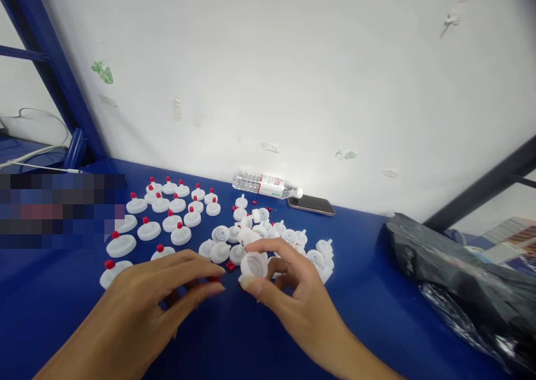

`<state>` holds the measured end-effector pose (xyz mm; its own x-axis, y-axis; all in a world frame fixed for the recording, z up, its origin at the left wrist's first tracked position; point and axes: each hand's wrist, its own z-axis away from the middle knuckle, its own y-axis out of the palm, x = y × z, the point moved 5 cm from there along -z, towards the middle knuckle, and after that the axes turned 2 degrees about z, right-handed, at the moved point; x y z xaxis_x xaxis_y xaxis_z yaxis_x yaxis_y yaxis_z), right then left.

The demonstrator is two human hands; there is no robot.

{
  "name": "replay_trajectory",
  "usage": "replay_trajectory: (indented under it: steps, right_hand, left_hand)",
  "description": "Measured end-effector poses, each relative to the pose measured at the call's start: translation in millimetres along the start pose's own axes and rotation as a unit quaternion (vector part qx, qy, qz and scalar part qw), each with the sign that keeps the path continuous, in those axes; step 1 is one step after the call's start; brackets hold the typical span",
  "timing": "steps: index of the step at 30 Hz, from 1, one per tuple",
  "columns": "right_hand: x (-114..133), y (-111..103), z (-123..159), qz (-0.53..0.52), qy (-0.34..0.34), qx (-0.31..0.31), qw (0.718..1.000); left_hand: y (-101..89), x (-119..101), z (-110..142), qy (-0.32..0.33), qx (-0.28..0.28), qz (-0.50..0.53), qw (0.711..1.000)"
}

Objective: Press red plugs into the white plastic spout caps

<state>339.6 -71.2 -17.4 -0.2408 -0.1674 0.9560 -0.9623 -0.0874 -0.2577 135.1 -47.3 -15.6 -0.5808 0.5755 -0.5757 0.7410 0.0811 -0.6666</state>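
Note:
My left hand point(163, 288) is closed, pinching a small red cap point(214, 279) between thumb and fingertips. To its right, my right hand point(293, 290) grips a round white plastic lid point(254, 265) by the rim, its hollow underside tilted toward me. A gap separates the red cap from the lid. Behind my right hand lies a loose pile of white lids point(220, 251) with nozzles, partly hidden by my fingers. A few loose red caps point(230, 266) lie by the pile. At the left, several white lids topped with red caps point(181, 234) stand upright in rough rows.
Against the wall lies a clear water bottle point(268, 186) on its side, with a dark phone point(312, 205) beside it. A grey plastic bag point(460, 268) covers the right side of the blue table point(360, 313). Blue frame posts point(67, 62) rise at the left.

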Motion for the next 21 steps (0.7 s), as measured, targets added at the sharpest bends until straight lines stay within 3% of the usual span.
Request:
replay_trajectory:
  steps: [3, 14, 21]
  right_hand:
    - [1, 2, 0, -0.041, 0.020, 0.009, 0.999]
    - [-1, 3, 0, -0.033, 0.007, 0.011, 0.999]
    - [-7, 10, 2, -0.110, 0.088, 0.027, 0.990]
  left_hand:
    - [-1.0, -7, -1, 0.036, -0.007, 0.071, 0.997]
    - [-4.9, -13, 1, 0.002, -0.005, 0.081, 0.997]
    - [-4.5, -19, 4, -0.018, -0.029, 0.090, 0.995]
